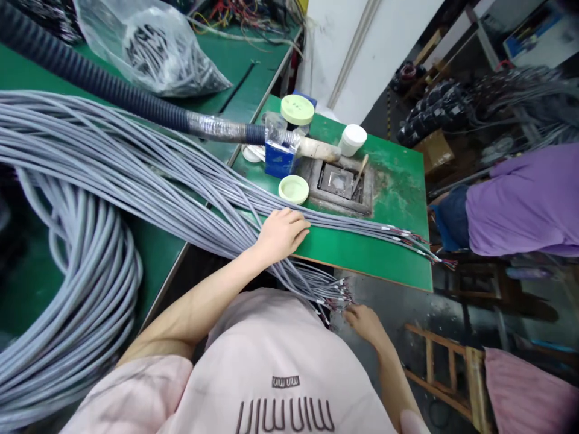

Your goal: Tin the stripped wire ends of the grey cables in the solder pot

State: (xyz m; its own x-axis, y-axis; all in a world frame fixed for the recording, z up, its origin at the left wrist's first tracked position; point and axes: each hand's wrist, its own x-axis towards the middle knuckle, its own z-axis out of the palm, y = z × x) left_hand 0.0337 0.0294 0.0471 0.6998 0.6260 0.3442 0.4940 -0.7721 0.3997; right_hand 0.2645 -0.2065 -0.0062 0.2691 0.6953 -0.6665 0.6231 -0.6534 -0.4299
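A long bundle of grey cables [181, 175] runs from the left across the green bench. Over its near edge rests my left hand [281, 234], fingers loosely stretched and touching the cables. One group of cable ends [402, 234], with dark and red wires bared, lies across the bench top to the right. A second group of ends [337, 295] hangs off the bench's near edge, in front of my body. Beside those hanging ends my right hand [364, 322] is closed, its fingertips at the wire tips of a cable; exactly what they pinch is small.
A square solder pot [339, 181] with a stick in it is set in the bench. Around it are a pale green lid [294, 189], a white tub [353, 138] and a ribbed hose [136, 99]. A person in purple [525, 202] is at the right, near a wooden stool [443, 367].
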